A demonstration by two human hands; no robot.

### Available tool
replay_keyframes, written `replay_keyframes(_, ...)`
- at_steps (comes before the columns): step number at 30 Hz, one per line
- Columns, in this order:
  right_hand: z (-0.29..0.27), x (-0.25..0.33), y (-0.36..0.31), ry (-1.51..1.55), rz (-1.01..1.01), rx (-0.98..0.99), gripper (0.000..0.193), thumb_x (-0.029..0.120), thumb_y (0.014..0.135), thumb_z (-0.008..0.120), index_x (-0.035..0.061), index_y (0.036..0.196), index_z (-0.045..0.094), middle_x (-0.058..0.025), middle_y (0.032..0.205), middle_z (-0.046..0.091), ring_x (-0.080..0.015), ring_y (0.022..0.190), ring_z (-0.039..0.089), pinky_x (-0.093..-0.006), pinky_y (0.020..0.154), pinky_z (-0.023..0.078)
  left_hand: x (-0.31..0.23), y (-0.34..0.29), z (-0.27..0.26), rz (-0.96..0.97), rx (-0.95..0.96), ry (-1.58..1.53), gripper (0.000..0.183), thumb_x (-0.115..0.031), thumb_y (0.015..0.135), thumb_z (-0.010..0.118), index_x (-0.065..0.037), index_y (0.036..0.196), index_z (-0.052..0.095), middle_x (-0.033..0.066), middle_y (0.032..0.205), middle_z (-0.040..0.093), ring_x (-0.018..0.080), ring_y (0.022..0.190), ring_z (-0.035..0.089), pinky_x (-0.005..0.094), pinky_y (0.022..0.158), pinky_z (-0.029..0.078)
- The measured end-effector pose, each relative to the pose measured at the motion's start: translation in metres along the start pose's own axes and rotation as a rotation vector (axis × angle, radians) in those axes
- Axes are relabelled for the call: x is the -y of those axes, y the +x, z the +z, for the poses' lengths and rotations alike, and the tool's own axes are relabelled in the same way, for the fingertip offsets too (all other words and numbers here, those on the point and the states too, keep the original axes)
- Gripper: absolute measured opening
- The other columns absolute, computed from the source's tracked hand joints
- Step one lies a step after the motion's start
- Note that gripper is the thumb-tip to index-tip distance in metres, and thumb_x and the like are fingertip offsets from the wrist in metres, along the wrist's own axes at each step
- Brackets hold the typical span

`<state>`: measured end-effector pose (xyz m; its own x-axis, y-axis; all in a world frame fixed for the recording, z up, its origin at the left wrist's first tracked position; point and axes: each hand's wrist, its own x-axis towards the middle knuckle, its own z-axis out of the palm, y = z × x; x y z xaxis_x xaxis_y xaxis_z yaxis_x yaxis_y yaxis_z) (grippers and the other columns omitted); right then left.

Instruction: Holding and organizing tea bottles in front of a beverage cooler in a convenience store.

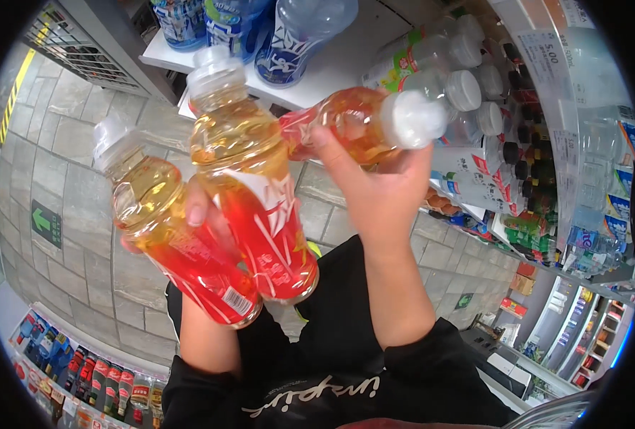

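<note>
Standing in a shop aisle, you grip two bottles in your left hand (pixel 214 218), its fingers closed in the gap between them, while your right hand (pixel 385 193) is wrapped around a third. The left-hand pair, the outer bottle (pixel 185 247) and the inner bottle (pixel 256 207), lean with their clear-capped necks toward the upper left and their red-labelled bases close together above your lap; amber liquid shows in both. The third bottle (pixel 349 121), also amber, lies nearly level in your grasp, its white cap facing right and its base end hidden behind the inner bottle; whether the two touch cannot be told. Just beyond, blue-labelled bottles (pixel 303 43) stand on a white shelf (pixel 356 61), with white-capped clear bottles (pixel 442 93) lying to its right. Below your hands spreads a grey tiled floor (pixel 135 286), marked on the left by a green arrow sign (pixel 46 223).
</note>
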<state>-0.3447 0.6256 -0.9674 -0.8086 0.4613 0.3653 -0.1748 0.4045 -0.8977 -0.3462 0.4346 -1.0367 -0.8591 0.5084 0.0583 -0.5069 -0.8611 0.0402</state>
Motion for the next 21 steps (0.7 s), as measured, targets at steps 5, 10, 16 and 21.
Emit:
replay_keyframes(5,0.001,0.004,0.011,-0.036,-0.061,-0.046,0.058,0.001,0.077,0.088,-0.0001,0.124,0.055,-0.0096,0.118,0.065,-0.0164,0.101,0.068,-0.0306,0.089,0.057,-0.007,-0.001,-0.017,0.037,0.097,0.028,0.093,-0.073,0.072,0.075,-0.005,0.13,0.05,0.0187,0.114,0.058,0.0325,0.094,0.059,0.0533,0.092,0.05)
replay_keyframes(10,0.013,0.02,0.014,-0.279,-0.157,-0.102,0.053,0.025,0.065,0.097,0.003,0.103,0.065,-0.0073,0.096,0.058,-0.0213,0.09,0.06,-0.0325,0.079,0.051,-0.023,0.002,-0.039,0.017,0.308,0.08,0.091,-0.078,0.074,0.071,-0.006,0.126,0.051,0.0137,0.105,0.06,0.0252,0.083,0.06,0.0487,0.087,0.051)
replay_keyframes(16,0.007,0.028,0.026,-0.323,-0.262,-0.112,0.049,0.017,0.075,0.093,0.0011,0.113,0.066,-0.0086,0.105,0.072,-0.0138,0.093,0.068,-0.0284,0.082,0.054,-0.038,0.001,-0.048,0.038,0.413,0.098,0.088,-0.081,0.077,0.068,-0.009,0.124,0.052,0.0095,0.1,0.061,0.0222,0.08,0.06,0.0468,0.086,0.051)
replay_keyframes(21,0.003,0.028,0.039,-0.512,-0.224,-0.14,0.054,0.025,0.075,0.094,-0.0005,0.114,0.066,-0.0087,0.104,0.073,-0.0147,0.093,0.069,-0.0288,0.083,0.054,-0.036,-0.006,-0.023,0.199,0.132,0.064,0.08,-0.079,0.081,0.064,-0.021,0.134,0.051,0.0084,0.107,0.056,0.0364,0.11,0.058,0.0556,0.098,0.049)
